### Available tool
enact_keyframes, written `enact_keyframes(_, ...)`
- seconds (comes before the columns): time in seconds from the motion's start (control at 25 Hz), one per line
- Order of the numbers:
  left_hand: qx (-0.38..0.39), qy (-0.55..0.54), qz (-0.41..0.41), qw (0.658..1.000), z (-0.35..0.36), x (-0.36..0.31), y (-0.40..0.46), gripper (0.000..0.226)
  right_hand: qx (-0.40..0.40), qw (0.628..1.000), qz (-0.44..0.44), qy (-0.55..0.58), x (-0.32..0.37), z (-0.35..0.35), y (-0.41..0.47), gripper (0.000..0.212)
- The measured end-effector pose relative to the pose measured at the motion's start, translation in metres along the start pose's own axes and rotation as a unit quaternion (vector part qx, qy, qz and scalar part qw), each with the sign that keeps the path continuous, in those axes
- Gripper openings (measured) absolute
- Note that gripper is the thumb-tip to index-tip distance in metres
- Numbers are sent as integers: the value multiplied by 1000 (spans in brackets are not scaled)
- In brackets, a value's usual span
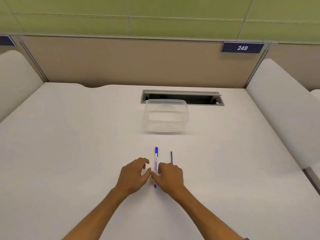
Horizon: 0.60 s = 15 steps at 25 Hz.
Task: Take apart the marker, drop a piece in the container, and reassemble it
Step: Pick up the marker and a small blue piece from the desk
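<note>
The slim white marker with blue cap [156,161] lies on the white desk [69,153], before the clear plastic container [165,116]. The right hand [170,177] fingers curl onto its barrel; whether they grasp it I cannot tell. The left hand [134,175] hovers loosely curled, holding nothing. Best to pinch the barrel firmly, then pull the cap straight off.

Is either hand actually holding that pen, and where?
The right hand pinches the marker on its lower barrel; the left hand only hovers beside it.

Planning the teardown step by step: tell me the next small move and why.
Probably close both hands on the marker and lift it. It lies flat on the desk, cap on, between the left hand and right hand, neither plainly gripping it; the clear container is empty.
</note>
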<state>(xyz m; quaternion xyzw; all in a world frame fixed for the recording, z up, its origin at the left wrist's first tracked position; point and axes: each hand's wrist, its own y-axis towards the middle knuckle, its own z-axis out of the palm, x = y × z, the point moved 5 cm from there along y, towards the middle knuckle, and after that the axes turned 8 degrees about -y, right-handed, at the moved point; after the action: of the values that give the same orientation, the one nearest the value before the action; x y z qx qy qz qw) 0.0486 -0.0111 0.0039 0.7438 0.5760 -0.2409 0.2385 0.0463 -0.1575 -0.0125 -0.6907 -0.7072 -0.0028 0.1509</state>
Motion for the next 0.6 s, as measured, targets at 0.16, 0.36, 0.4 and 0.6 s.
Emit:
enact_keyframes(0.16,5,10,-6,1000,2,0,-9,22,-13,999,6,-34,7,7,-4,33)
enact_keyframes(0.36,1,-2,9,1000,6,-1,-13,28,-16,1000,7,0,2,6,-7,31)
enact_keyframes(0.4,-5,0,22,1000,6,-4,-12,31,-28,999,13,10,0,1,-8,32)
enact_keyframes(0.6,-44,40,166,984,-8,-41,-3,41,-94,984,40,145,-15,-37,-21,35)
